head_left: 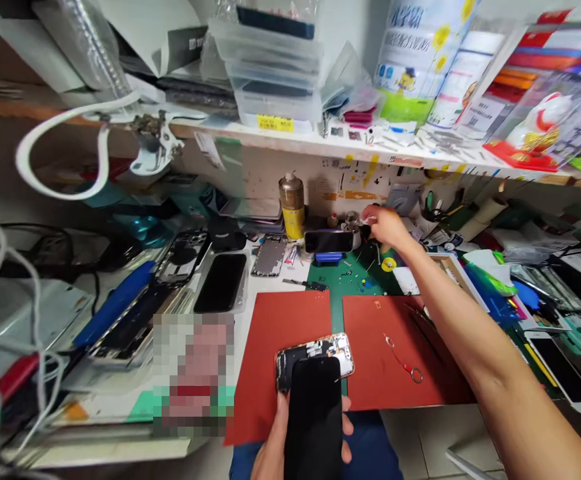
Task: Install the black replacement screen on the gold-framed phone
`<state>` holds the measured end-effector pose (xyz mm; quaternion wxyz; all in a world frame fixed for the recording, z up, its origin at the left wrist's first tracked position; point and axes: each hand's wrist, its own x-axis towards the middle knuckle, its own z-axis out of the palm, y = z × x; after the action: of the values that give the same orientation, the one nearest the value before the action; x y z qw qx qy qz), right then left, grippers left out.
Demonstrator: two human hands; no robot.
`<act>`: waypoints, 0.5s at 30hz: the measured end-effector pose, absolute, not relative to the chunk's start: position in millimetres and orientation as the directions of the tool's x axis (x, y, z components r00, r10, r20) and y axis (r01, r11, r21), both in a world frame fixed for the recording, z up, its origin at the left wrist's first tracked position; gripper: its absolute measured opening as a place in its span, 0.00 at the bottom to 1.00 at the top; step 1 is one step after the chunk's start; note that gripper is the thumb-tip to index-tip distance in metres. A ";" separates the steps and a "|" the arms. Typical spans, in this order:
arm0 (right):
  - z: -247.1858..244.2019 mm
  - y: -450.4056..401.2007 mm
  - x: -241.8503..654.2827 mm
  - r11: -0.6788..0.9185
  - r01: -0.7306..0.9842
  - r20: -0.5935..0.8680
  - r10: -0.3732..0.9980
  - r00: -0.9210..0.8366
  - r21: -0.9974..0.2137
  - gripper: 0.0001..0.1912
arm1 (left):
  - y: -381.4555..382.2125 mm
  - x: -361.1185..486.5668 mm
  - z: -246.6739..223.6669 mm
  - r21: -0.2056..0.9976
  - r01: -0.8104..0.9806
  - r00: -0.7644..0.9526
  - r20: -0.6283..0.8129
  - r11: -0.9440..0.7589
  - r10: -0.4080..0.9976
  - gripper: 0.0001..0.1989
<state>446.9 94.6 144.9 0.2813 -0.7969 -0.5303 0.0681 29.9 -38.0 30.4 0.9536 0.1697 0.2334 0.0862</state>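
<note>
Cluttered workbench [263, 285]: opened phone [314, 400] in left hand [272, 443].

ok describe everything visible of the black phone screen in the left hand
The black phone screen looks like smooth glass, unlit, with rounded top corners; its bottom end is out of frame. Its top points forward. The left hand holds it, thumb along its left edge, fingers around its right. It hides part of an opened phone; whether they touch is unclear.

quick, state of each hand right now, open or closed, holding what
Left hand: closed, holding a black phone screen.
Right hand: fingers bent, reaching out; whether it grips anything cannot be told.
</note>
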 end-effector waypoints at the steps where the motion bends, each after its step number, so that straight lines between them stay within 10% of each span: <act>1: 145.3 73.5 437.3 -0.258 0.799 0.223 0.873 0.433 -0.543 0.06 | -38.5 30.8 36.5 0.363 -0.077 0.879 -0.415 0.929 0.235 0.51; 8: 102.7 -126.0 283.3 0.095 0.692 0.427 0.843 0.326 -0.715 0.25 | -51.5 34.2 65.5 0.399 -0.046 0.802 -0.532 0.916 0.272 0.45; 15: 86.7 -166.5 200.6 0.199 0.844 0.535 0.837 0.118 -0.498 0.32 | -76.6 34.1 73.4 0.374 0.008 0.603 -0.742 0.928 0.294 0.39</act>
<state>200.6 -166.5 86.7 0.3981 -0.6328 -0.6641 -0.0047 34.1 -76.6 73.4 0.8785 0.1721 0.4382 0.0813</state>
